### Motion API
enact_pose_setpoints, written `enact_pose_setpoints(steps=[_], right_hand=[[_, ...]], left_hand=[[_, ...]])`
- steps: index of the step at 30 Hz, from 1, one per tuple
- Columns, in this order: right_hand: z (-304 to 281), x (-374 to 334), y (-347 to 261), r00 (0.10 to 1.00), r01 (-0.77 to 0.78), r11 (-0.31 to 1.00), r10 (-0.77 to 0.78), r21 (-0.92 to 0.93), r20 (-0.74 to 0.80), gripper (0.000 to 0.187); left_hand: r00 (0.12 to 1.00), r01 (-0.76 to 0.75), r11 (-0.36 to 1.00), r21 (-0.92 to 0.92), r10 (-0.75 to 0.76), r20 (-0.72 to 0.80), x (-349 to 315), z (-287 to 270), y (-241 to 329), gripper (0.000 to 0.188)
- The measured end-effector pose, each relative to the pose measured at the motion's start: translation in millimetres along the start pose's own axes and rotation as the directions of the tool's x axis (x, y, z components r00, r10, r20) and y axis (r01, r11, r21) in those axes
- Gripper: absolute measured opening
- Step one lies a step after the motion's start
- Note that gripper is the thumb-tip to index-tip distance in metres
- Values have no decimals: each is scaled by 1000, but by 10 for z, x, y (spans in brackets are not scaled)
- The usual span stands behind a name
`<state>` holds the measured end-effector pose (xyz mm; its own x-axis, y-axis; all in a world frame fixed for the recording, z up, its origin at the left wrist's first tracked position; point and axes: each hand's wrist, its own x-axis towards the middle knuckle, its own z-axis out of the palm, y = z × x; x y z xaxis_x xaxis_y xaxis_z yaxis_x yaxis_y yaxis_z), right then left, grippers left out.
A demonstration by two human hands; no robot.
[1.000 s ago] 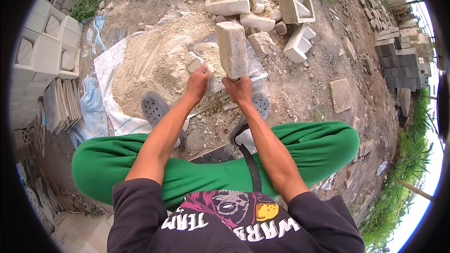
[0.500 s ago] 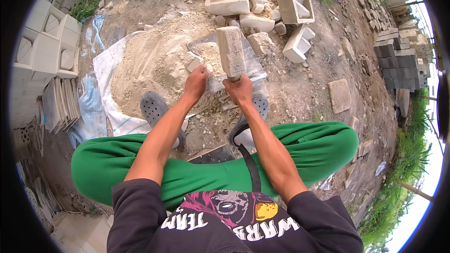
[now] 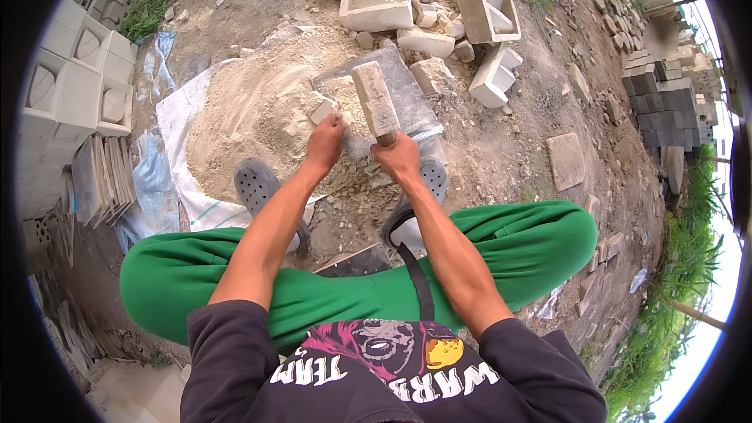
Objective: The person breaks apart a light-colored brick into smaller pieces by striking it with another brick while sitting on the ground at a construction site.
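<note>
Here's the mallet (image 3: 376, 100), its long, blocky head pale, worn and set at a slant; just left of the mallet there's a cream chunk (image 3: 320, 106), angular and rough.

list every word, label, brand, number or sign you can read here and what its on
T-shirt: large white lettering around a coloured print on the front; the wording isn't copied here.
Mallet: any marks on its head are too faint to read.
White sheet: no lettering readable.
Elsewhere: no other readable text that I can make out.
</note>
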<state>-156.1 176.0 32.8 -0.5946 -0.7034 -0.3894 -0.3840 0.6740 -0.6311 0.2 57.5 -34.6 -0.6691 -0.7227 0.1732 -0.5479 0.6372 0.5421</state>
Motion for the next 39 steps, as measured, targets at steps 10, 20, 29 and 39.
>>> enact_pose_setpoints(steps=[10, 20, 29, 39], right_hand=[[253, -34, 367, 994, -81, 987, 90, -140, 57, 38], [-3, -61, -2, 979, 172, 983, -163, 70, -121, 42], [142, 9, 244, 993, -86, 979, 99, -184, 60, 34], [89, -16, -113, 988, 75, 995, -84, -72, -130, 42]], left_hand=[[1000, -29, 999, -33, 30, 10, 9, -2, 41, 14], [999, -33, 998, -47, 31, -44, 10, 75, -28, 11], [999, -7, 1000, -25, 8, 31, -38, 41, -22, 27], [1000, 1, 996, -85, -1, -2, -13, -30, -9, 20]])
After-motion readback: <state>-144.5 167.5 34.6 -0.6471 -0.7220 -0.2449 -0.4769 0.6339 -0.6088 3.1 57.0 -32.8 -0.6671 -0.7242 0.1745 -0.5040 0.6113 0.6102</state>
